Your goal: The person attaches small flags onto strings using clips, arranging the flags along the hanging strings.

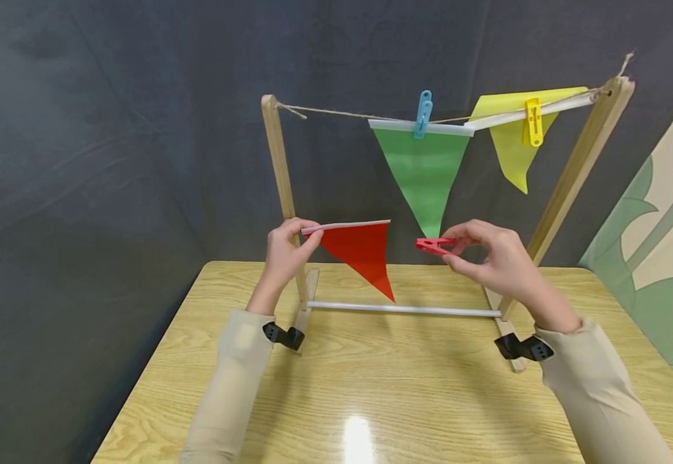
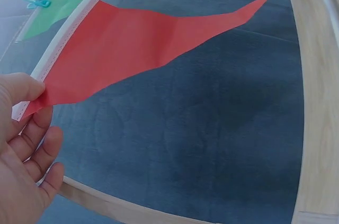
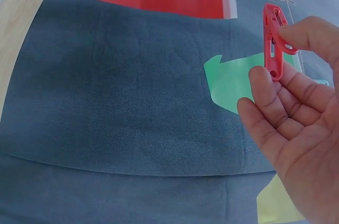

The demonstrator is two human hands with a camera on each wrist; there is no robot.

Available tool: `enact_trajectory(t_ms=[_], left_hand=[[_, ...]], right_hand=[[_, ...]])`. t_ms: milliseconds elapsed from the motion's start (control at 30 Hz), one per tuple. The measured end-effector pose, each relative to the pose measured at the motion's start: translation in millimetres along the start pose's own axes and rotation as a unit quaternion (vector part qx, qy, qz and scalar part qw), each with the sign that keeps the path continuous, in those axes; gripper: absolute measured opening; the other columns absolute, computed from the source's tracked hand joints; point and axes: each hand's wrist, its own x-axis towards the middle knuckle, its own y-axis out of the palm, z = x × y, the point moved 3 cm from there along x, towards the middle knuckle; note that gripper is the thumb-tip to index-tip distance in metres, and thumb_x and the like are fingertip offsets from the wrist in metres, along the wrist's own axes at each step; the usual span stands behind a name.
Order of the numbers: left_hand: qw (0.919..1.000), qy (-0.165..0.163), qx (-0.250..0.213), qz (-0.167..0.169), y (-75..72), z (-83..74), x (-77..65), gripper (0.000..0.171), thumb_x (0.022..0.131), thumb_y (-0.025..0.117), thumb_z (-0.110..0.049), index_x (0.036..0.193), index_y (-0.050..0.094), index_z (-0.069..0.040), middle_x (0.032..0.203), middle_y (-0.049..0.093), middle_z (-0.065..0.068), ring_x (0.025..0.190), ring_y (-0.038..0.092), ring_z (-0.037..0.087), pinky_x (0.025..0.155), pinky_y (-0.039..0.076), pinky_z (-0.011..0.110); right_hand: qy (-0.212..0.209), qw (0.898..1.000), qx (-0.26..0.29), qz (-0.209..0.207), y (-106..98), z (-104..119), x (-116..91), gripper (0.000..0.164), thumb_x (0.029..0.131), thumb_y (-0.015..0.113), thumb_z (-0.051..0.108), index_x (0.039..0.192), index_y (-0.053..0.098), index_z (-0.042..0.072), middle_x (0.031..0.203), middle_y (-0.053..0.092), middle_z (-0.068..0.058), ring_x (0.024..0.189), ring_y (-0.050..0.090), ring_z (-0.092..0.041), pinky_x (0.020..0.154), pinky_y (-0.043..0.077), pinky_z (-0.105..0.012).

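My left hand (image 1: 287, 248) pinches a red triangular pennant (image 1: 365, 248) by one end of its white top band, and the pennant hangs below the string at the left post. In the left wrist view the thumb lies on the band of the red pennant (image 2: 132, 33). Between thumb and fingers my right hand (image 1: 496, 258) holds a red clothespin (image 1: 434, 246), just under the tip of the green pennant (image 1: 423, 167). A blue clothespin (image 1: 423, 115) fastens that green pennant to the string (image 1: 342, 115). Farther right, a yellow clothespin (image 1: 534, 122) holds a yellow pennant (image 1: 510, 151).
The string runs between a left wooden post (image 1: 278, 158) and a right wooden post (image 1: 583, 161). A white rod (image 1: 406, 310) joins the two feet low down. The frame stands on a wooden table (image 1: 383, 386) before a dark cloth (image 1: 139, 129). A painted panel (image 1: 661, 258) stands at right.
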Motion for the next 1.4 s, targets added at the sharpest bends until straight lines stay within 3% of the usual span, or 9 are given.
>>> enact_trajectory(t_ms=[433,567,700,867,933,1167,1400], left_hand=[[0.9991,0.033,-0.001,-0.025,-12.4,-19.0,21.5,0.007,0.08,0.064,0.01,0.084,0.064,0.016,0.081,0.063,0.027,0.076,0.052,0.036,0.068,0.037,0.021],[0.9984,0.044,0.007,-0.034,-16.3,-21.3,29.6,0.008,0.08,0.064,0.01,0.084,0.064,0.016,0.081,0.063,0.028,0.075,0.051,0.036,0.065,0.037,0.025],[0.9976,0.054,0.009,-0.042,-16.7,-8.1,39.4,0.008,0.08,0.065,0.008,0.084,0.065,0.015,0.082,0.064,0.026,0.077,0.052,0.037,0.065,0.04,0.035],[0.9965,0.064,0.018,-0.052,-17.8,3.4,49.1,0.01,0.081,0.068,0.001,0.085,0.068,0.01,0.079,0.064,0.02,0.068,0.047,0.033,0.058,0.035,0.027],[0.996,0.066,0.024,-0.056,-19.2,1.1,52.0,0.01,0.081,0.068,-0.001,0.085,0.069,0.008,0.078,0.064,0.019,0.065,0.045,0.032,0.056,0.032,0.023],[0.9939,0.067,0.043,-0.077,-24.9,-10.6,63.0,0.011,0.082,0.068,-0.004,0.085,0.069,0.006,0.078,0.064,0.017,0.064,0.048,0.027,0.056,0.038,0.021],[0.991,0.071,0.062,-0.095,-30.0,-20.5,76.4,0.012,0.082,0.067,-0.005,0.085,0.069,0.007,0.077,0.064,0.017,0.061,0.047,0.02,0.055,0.037,0.019]], right_hand=[[-0.022,1.0,0.012,-0.008,-3.7,3.9,19.3,0.03,0.067,0.076,-0.006,0.094,0.066,0.0,0.081,0.062,0.0,0.069,0.055,0.0,0.073,0.041,-0.007],[-0.03,0.999,0.014,-0.013,-5.3,5.8,27.9,0.029,0.068,0.075,-0.006,0.094,0.066,-0.001,0.081,0.062,-0.001,0.07,0.055,0.002,0.073,0.042,-0.007],[-0.038,0.999,0.013,-0.019,-6.4,7.6,35.5,0.028,0.069,0.075,-0.006,0.094,0.065,-0.002,0.08,0.063,-0.004,0.07,0.055,0.003,0.073,0.042,-0.006],[-0.043,0.999,0.01,-0.023,-8.4,10.9,45.7,0.027,0.07,0.074,-0.006,0.095,0.065,-0.002,0.079,0.063,-0.006,0.071,0.055,0.002,0.073,0.041,-0.007],[-0.044,0.999,0.008,-0.023,-9.5,12.8,50.4,0.027,0.07,0.075,-0.005,0.095,0.066,-0.001,0.08,0.063,-0.006,0.071,0.055,0.002,0.073,0.041,-0.007],[-0.063,0.997,0.01,-0.036,-16.2,22.6,69.4,0.026,0.071,0.074,-0.006,0.095,0.065,-0.003,0.082,0.064,-0.009,0.07,0.056,-0.002,0.073,0.042,-0.008],[-0.096,0.994,0.001,-0.049,-25.1,35.9,91.4,0.026,0.072,0.074,-0.004,0.097,0.066,-0.005,0.084,0.065,-0.012,0.073,0.054,0.002,0.068,0.041,-0.008]])
